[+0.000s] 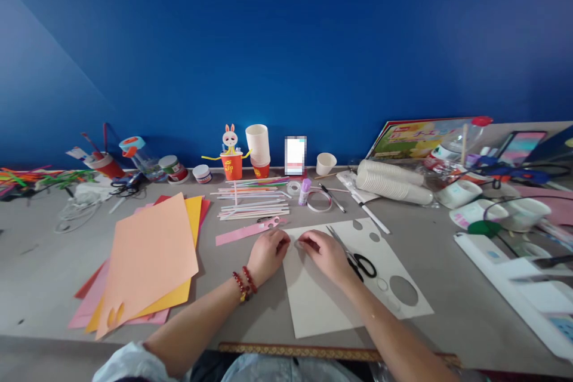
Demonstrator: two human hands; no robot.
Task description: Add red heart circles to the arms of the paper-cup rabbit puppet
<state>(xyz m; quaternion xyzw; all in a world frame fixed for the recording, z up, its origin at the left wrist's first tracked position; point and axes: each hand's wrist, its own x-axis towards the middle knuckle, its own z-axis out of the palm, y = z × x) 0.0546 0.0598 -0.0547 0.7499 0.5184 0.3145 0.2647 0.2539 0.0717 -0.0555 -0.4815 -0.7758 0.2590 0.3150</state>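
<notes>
My left hand (267,254) and my right hand (326,255) rest close together on the near edge of a white sheet of paper (322,298) with round holes cut in it. Both hands have their fingers curled, pinching something small between them that I cannot make out. The left wrist wears a red bead bracelet. Black-handled scissors (353,256) lie on the sheet just right of my right hand. A pink paper strip (244,231) lies just beyond my left hand.
A stack of orange, yellow and pink paper (147,256) lies at left. Straws (253,203), a glue stick (305,191), tape rings, stacked paper cups (258,146), a bunny cup figure (231,158) and lying cup stacks (394,182) sit further back. Containers and cables crowd the right side.
</notes>
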